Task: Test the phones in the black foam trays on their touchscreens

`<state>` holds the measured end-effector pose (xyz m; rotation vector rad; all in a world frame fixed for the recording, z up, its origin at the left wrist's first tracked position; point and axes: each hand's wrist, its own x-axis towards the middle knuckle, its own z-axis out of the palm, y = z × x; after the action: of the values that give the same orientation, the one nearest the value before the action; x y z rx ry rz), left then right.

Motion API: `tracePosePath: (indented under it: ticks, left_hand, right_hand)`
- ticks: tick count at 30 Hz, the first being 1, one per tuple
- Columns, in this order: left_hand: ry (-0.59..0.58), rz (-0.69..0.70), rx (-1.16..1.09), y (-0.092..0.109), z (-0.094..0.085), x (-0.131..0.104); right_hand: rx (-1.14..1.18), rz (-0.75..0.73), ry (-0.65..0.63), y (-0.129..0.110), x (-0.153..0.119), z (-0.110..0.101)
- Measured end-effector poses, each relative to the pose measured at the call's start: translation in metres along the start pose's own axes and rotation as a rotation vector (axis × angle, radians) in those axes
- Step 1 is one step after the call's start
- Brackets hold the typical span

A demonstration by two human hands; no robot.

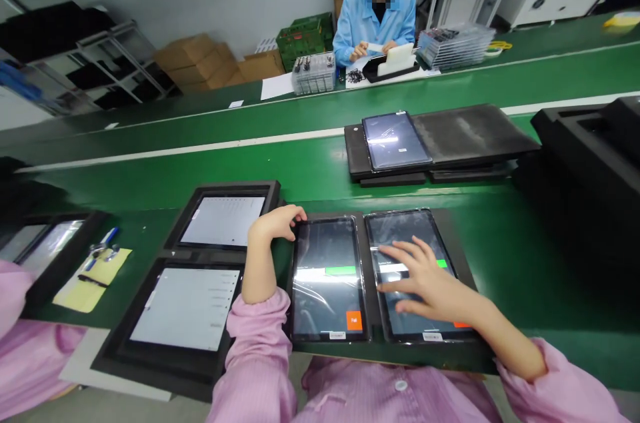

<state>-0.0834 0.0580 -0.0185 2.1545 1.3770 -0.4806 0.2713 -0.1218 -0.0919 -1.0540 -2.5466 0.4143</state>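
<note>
Two dark tablets lie side by side in front of me, screens up. The left tablet (325,303) shows a green bar and an orange box marked "Fail". My left hand (277,222) is at its upper left corner, fingers loosely bent and apart; whether the fingertips touch the edge is hard to tell. Over the right tablet (405,230) my right hand (430,283) is spread open, fingers across the middle of the screen. It partly hides a green bar and an orange patch. Neither hand grips anything.
Left of me, two more tablets (185,306) with white screens sit in black foam trays. Another tablet (395,140) rests on black foam pads (475,133) ahead. Black foam stacks (590,170) stand right. A person in blue (375,16) sits across the green belt (225,166); pink sleeves show left.
</note>
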Motion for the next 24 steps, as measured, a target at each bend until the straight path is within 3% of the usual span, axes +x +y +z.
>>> tracePosePath:
  ticks: [4,8,11,14,18,24]
  left_hand:
    - [0.055,0.032,-0.004,-0.002,0.005,0.007]
    - [0.112,0.096,0.023,0.008,0.007,0.010]
    - [0.142,0.209,0.034,0.034,0.014,0.018]
    - [0.190,0.328,0.034,0.069,0.026,0.028]
    - [0.252,0.398,0.070,0.100,0.038,0.029]
    - [0.229,0.432,0.166,0.099,0.040,0.014]
  right_hand:
    - [-0.014,0.011,-0.007,0.007,-0.007,-0.004]
    - [0.016,0.204,0.202,0.050,-0.026,-0.018]
    - [0.111,0.498,0.442,0.078,-0.035,-0.017]
    - [0.202,0.728,0.567,0.095,-0.035,-0.005]
    - [0.283,0.824,0.609,0.107,-0.030,0.014]
    - [0.304,0.819,0.585,0.109,-0.048,0.019]
